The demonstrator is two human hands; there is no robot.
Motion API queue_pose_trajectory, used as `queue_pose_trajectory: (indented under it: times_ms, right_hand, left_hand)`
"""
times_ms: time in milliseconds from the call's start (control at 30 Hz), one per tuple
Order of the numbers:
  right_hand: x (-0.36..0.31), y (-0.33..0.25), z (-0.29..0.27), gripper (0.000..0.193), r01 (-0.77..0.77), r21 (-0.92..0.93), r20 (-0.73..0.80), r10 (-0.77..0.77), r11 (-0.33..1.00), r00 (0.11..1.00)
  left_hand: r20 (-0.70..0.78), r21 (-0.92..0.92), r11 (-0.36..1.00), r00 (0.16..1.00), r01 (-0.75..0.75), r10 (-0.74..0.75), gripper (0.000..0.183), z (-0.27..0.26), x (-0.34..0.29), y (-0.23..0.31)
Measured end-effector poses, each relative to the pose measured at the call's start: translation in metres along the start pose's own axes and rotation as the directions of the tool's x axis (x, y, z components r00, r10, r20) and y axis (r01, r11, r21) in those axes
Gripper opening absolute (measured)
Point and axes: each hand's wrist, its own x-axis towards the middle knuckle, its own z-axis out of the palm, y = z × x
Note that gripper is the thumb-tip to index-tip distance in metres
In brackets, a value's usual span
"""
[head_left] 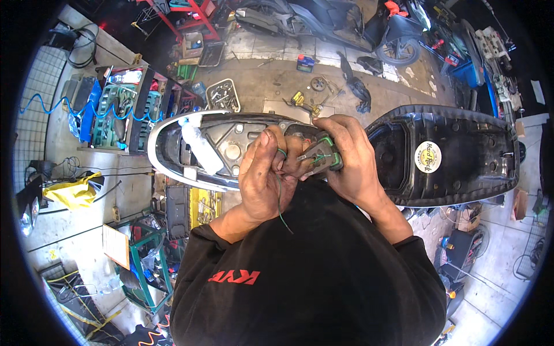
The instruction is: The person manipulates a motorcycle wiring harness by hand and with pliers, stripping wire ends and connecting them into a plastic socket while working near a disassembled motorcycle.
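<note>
My left hand (261, 183) is closed, its fingers bent around a thin dark-green wire (281, 202) whose loose end hangs down over my black top. Close against it, my right hand (356, 162) grips a small grey-and-black part with green edges (319, 157); its exact kind is hard to make out behind the fingers. Both hands are held over an opened scooter body (231, 151) with a pale tail rim. Its black seat (461, 167), tipped over to the right, shows its underside with a round sticker. A white bottle (200, 145) lies on the scooter body, left of my hands.
Beyond the scooter, a basket of metal parts (223, 95), a yellow-and-black tool (303, 104) and a dark cloth (356, 86) lie on the floor. A tool cart (124, 109) stands at left, a yellow tray (205, 207) nearer me. Another scooter (306, 23) is at the back.
</note>
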Motion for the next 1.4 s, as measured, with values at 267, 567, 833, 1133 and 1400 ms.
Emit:
queue_pose_trajectory:
  times_ms: [267,567,833,1133,1400]
  right_hand:
    - [-0.001,0.003,-0.003,0.06,0.056,-0.113,-0.008,-0.057,0.992,0.998]
    - [-0.003,0.009,-0.013,0.065,0.101,-0.041,0.131,-0.095,0.994,0.987]
    - [-0.01,0.013,-0.015,0.056,0.137,-0.051,0.232,-0.122,0.989,0.965]
    - [-0.008,0.05,-0.092,0.018,-0.25,0.16,-0.518,0.297,0.955,0.803]
    - [-0.018,0.023,-0.013,0.027,-0.308,0.161,-0.068,0.321,0.938,0.945]
  left_hand:
    - [0.016,0.207,0.977,0.999,-0.047,0.045,0.04,0.002,-0.001,0.001]
    - [0.073,0.594,0.785,0.983,-0.177,0.166,0.04,0.006,-0.015,0.002]
    - [0.347,0.869,0.358,0.937,-0.341,0.052,0.018,-0.012,-0.023,0.016]
    - [0.076,0.549,0.792,0.959,-0.268,0.272,0.038,-0.027,-0.003,0.05]
    - [-0.078,0.021,1.0,0.997,-0.019,0.02,0.037,-0.006,0.015,0.027]
